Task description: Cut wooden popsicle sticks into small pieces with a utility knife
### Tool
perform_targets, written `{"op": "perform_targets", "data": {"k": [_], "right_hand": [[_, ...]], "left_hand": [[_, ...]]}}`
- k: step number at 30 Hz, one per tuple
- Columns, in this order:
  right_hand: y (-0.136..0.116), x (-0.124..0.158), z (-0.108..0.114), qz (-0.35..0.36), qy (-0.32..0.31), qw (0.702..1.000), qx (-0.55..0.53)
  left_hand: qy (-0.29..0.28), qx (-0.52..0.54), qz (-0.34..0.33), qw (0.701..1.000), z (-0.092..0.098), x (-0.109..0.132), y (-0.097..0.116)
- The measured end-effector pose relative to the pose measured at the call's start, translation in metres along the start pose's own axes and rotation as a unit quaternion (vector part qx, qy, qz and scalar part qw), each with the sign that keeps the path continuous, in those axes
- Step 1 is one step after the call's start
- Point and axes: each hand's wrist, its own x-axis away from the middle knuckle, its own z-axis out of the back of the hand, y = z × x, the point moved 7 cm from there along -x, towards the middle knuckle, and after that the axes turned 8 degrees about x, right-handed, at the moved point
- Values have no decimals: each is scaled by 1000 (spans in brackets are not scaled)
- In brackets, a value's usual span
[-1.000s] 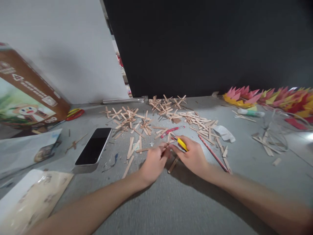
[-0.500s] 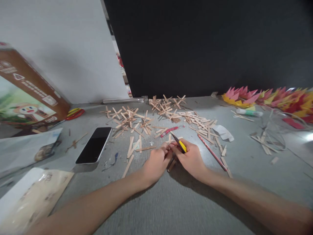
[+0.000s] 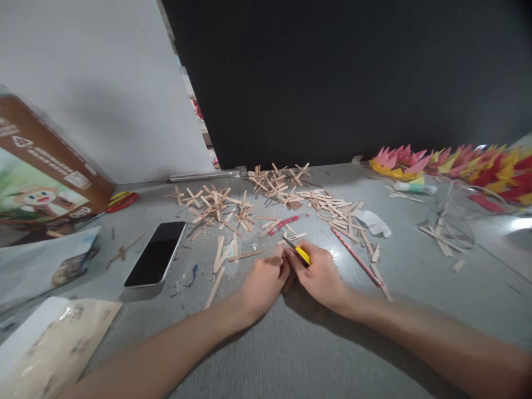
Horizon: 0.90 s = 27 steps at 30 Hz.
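Note:
Both my hands meet at the middle of the grey table. My right hand [image 3: 322,277] is closed around a yellow utility knife [image 3: 303,255], its dark pointed blade tilting up and to the left. My left hand [image 3: 264,280] is closed, thumb and fingers pinched against the right fingertips. A wooden craft stick [image 3: 289,282] shows beneath the fingers, apparently in the left hand's pinch; most of it is hidden. Just beyond the knife lie a few loose craft sticks [image 3: 296,238] and a red patterned strip [image 3: 286,223].
Stick crosses [image 3: 216,204] and loose sticks [image 3: 332,205] are heaped at the back. A phone [image 3: 157,254] and a brown box [image 3: 45,166] are at left. A red striped stick [image 3: 355,256], crumpled tissue [image 3: 374,223], glue stick [image 3: 415,188] and paper crowns [image 3: 399,163] are at right.
The knife has tipped lower, its blade now pointing more to the left across the left fingers. Both hands stay together. The whole view has shifted slightly.

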Motion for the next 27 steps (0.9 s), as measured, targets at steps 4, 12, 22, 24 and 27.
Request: {"op": "perform_targets", "data": {"k": [4,12,22,24,27], "right_hand": [[-1,0,0,11,1,1000,10],[-2,-3,-1,39,-8,999,-8],[6,-7,-4,13,-16,999,-48],[6,-7,-4,14,-17,999,-47],[6,-6,-5,16,-14,999,-42]], "left_hand": [[-14,-15,-2,1000,-1,0,0],[-29,-41,33,998,-1,1,2],[-26,-57,55,996,0,-1,-3],[-25,-61,53,996,0,-1,-2],[-25,-60,51,997,0,-1,-1]]}}
